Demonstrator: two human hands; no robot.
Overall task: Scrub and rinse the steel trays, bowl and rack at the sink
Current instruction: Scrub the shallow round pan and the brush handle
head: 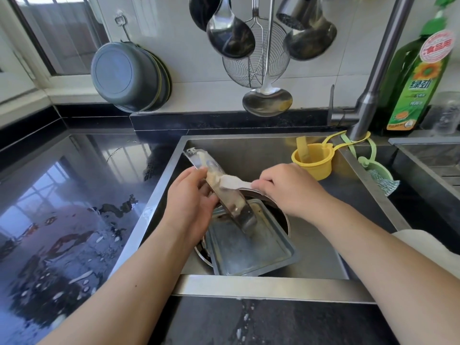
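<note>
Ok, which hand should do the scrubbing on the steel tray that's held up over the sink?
Right. The right hand already grips the white brush against the tilted steel tray, while the left hand holds that tray on edge.

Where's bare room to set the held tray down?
Free: sink floor right of the flat tray, and the strip behind, between the held tray and yellow cup. Left counter is open but wet. Crowded: sink centre, flat tray over bowl.
</note>
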